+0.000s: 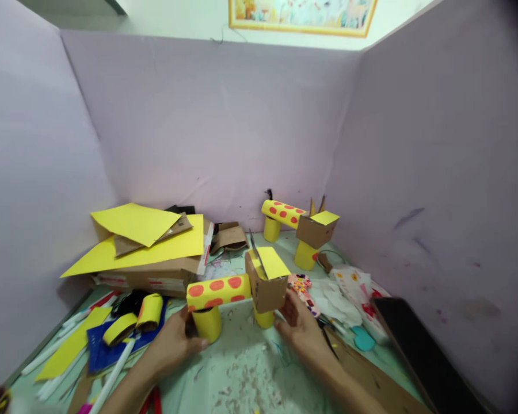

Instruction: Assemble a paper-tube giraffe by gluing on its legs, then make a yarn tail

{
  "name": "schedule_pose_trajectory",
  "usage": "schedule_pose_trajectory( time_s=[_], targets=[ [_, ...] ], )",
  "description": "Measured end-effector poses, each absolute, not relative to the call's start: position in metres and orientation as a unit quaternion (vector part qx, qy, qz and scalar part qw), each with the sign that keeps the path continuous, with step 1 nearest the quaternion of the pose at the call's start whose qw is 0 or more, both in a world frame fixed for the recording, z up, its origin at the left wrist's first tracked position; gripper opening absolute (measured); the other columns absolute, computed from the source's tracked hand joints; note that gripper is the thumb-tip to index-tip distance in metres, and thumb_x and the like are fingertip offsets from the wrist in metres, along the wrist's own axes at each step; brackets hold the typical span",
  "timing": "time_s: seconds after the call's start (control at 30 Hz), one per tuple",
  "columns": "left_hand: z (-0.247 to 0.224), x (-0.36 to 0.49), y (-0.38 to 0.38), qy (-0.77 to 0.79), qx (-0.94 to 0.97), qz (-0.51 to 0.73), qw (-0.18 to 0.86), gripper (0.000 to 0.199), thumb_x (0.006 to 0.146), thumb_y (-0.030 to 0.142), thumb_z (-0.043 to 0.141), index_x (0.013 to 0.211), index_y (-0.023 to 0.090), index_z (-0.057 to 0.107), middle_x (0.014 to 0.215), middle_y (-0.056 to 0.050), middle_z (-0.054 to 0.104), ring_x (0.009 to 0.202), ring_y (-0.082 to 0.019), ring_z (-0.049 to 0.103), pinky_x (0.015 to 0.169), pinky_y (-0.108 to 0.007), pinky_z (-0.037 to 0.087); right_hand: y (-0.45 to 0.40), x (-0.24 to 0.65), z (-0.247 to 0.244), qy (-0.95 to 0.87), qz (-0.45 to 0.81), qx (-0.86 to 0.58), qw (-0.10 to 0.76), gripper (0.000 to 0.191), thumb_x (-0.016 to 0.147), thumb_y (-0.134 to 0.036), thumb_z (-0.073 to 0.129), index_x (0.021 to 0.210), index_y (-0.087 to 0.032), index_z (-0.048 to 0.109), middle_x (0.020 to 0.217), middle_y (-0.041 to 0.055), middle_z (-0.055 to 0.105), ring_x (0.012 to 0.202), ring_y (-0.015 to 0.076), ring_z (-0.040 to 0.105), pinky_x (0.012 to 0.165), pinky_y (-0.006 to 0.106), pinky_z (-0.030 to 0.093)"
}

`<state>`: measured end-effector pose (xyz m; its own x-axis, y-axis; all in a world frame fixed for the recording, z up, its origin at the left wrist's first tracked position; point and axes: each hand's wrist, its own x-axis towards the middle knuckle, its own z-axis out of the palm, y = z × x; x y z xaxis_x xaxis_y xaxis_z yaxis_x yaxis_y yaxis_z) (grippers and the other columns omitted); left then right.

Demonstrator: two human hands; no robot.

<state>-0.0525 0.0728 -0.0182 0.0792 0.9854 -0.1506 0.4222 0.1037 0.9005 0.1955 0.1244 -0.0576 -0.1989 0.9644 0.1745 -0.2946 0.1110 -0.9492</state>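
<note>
A paper animal figure stands on the green table, with a yellow tube body point(219, 291) spotted in orange, two yellow roll legs and a cardboard box head point(270, 293) topped with yellow paper. My left hand point(176, 339) curves round the outer side of the left leg point(208, 324), thumb in front. On the other side, my right hand point(297, 325) is at the right leg point(264, 318), fingers beside the box head. A similar spotted figure point(285, 213) stands farther back on the right.
Yellow sheets point(138, 224) lie on a cardboard box point(155, 276) at the left. Rolls, white sticks and a blue piece point(103, 348) clutter the left front. A dark flat object point(418, 345) and plastic bag point(358, 287) are at right. Pale panels point(224, 126) enclose the table.
</note>
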Motion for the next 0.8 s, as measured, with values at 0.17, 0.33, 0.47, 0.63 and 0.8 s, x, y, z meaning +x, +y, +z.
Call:
schedule_pose_trajectory(
  time_s=[0.17,0.33,0.47,0.63,0.8],
  targets=[
    [-0.024,-0.057,0.072,0.585,0.603,0.337,0.425,0.054,0.057,0.029,0.064,0.109,0.016,0.059,0.101,-0.009,0.07,0.099,-0.032,0.059,0.084,-0.042,0.048,0.121,0.191,-0.058,-0.508,0.579,-0.325,0.548,0.057,0.056,-0.015,0.072,0.109,-0.024,0.055,0.119,0.0109,0.063,0.112,0.0268,0.057,0.1,0.043,0.039],
    [-0.028,-0.058,0.073,0.577,0.594,0.346,0.442,0.055,0.057,0.031,0.065,0.11,0.016,0.058,0.108,-0.01,0.067,0.104,-0.033,0.058,0.087,-0.041,0.047,0.123,0.194,-0.065,-0.514,0.578,-0.326,0.544,0.057,0.058,-0.01,0.067,0.112,-0.026,0.054,0.12,0.0089,0.062,0.112,0.0257,0.057,0.099,0.042,0.041],
    [-0.027,-0.056,0.072,0.586,0.586,0.341,0.444,0.057,0.058,0.026,0.063,0.113,0.014,0.056,0.114,-0.011,0.064,0.109,-0.031,0.056,0.092,-0.039,0.045,0.124,0.196,-0.066,-0.527,0.569,-0.344,0.53,0.056,0.061,-0.014,0.069,0.113,-0.025,0.054,0.123,0.0095,0.06,0.114,0.0265,0.055,0.099,0.041,0.041],
    [-0.029,-0.054,0.07,0.591,0.58,0.351,0.437,0.059,0.059,0.022,0.061,0.117,0.014,0.053,0.112,-0.009,0.066,0.111,-0.03,0.055,0.091,-0.037,0.046,0.122,0.195,-0.062,-0.548,0.566,-0.35,0.507,0.049,0.064,-0.02,0.07,0.111,-0.024,0.054,0.12,0.0093,0.062,0.111,0.0261,0.057,0.096,0.039,0.044],
    [-0.035,-0.055,0.07,0.586,0.58,0.364,0.434,0.059,0.061,0.02,0.062,0.119,0.018,0.051,0.113,-0.005,0.067,0.104,-0.028,0.06,0.086,-0.033,0.049,0.125,0.193,-0.065,-0.551,0.553,-0.385,0.493,0.048,0.062,-0.024,0.073,0.107,-0.024,0.054,0.116,0.0087,0.064,0.107,0.0273,0.059,0.093,0.04,0.046]
  ],
)
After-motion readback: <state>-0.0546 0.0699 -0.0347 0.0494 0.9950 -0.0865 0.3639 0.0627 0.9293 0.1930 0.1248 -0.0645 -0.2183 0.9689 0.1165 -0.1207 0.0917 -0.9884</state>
